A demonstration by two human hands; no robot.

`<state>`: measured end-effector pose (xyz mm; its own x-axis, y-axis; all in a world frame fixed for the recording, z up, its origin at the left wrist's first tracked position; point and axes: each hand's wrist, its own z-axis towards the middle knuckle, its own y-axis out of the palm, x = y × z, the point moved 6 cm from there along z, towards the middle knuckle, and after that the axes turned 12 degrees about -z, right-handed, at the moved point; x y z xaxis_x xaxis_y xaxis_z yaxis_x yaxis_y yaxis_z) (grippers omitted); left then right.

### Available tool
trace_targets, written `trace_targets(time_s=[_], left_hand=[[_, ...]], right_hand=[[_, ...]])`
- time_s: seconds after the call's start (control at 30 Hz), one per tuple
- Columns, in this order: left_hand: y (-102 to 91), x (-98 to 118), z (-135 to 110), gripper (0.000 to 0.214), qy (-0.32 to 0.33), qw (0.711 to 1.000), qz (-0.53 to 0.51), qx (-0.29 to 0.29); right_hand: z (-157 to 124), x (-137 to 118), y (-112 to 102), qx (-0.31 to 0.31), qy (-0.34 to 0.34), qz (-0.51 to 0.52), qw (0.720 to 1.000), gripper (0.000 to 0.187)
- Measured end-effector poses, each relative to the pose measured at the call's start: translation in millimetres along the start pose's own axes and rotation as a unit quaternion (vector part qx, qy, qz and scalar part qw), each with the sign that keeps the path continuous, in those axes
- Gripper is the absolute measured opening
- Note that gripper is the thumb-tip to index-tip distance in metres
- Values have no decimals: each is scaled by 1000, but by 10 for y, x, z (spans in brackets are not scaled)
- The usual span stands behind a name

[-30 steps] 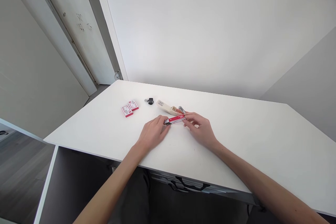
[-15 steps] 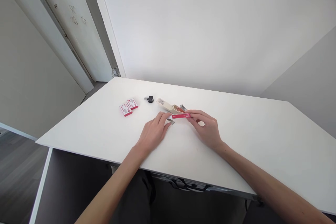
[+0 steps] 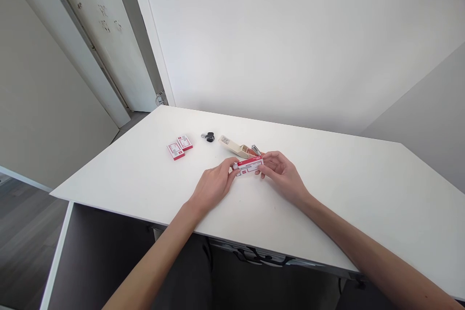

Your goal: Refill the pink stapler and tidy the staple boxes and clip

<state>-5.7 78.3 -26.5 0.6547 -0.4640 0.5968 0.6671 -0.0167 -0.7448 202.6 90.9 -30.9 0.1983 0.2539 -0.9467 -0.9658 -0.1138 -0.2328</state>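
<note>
Between my hands is a small red-and-white staple box (image 3: pixel 250 165), its red edge up and its printed white face turned toward me. My left hand (image 3: pixel 215 182) pinches the box's left end between thumb and fingers. On the right end, my right hand (image 3: pixel 285 174) grips it with thumb and index finger, other fingers curled behind. Just beyond the box lies a cream stapler (image 3: pixel 232 145), opened up, with orange-brown and metal parts at its right end. That end is partly hidden by the box and my right fingers. I cannot see inside the box.
Two more red-and-white boxes (image 3: pixel 176 150) lie touching at the left of the white table (image 3: pixel 319 237). A small black staple remover (image 3: pixel 209 137) with a metal tip sits left of the stapler. A white wall (image 3: pixel 290 48) rises behind the table.
The box has tilted, so its white face now shows where mostly its red side did. The grey metal strip seen by my left fingers is no longer visible.
</note>
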Motion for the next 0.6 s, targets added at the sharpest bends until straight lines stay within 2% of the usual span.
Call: trace_targets(time_s=[0.13,0.3,0.6], left_hand=[[3,12,-28,34,19,1000,-22,-1],[1,26,-40,38,44,998,-36,-1],[-81,43,5,27,25,998,-32,40]], right_hand=[[-6,41,47,-35,-4,42,999,41],[-27,40,78,-68,5,30,997,39],[-63,91,178,-102,-20,22,994,46]])
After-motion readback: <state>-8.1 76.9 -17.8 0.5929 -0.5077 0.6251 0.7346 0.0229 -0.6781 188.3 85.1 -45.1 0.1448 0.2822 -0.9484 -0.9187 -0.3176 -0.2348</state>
